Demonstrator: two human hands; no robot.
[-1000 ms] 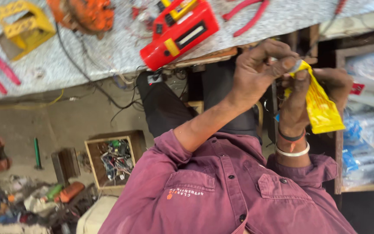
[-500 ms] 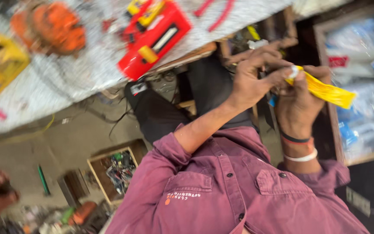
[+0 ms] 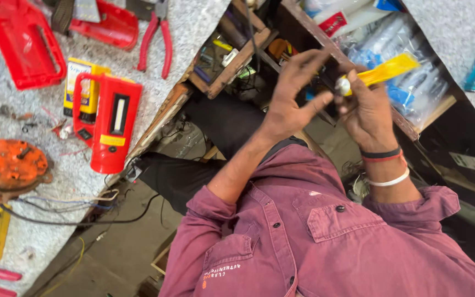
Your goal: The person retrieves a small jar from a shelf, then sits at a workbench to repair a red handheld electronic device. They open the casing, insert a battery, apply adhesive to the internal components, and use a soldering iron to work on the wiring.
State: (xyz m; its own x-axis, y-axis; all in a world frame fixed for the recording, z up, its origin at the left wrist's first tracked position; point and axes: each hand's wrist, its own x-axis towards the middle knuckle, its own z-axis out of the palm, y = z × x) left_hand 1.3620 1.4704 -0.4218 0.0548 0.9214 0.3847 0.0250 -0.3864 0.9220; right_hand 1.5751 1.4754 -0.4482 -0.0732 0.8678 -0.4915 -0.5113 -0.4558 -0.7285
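Yellow tube pinched between my two hands

My right hand (image 3: 370, 113) grips the yellow tube (image 3: 387, 70); my left hand (image 3: 292, 102) pinches its white cap (image 3: 343, 86), fingers half spread. Open air surrounds both hands; the tabletop (image 3: 193, 22) edge lies well left.

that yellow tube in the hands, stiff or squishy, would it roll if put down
The yellow tube looks flattened toward its far end, so it is probably soft and would dent under a pinch. That flat shape suggests it would lie still, not roll. It seems light: the right hand holds it by the fingertips near its white cap.
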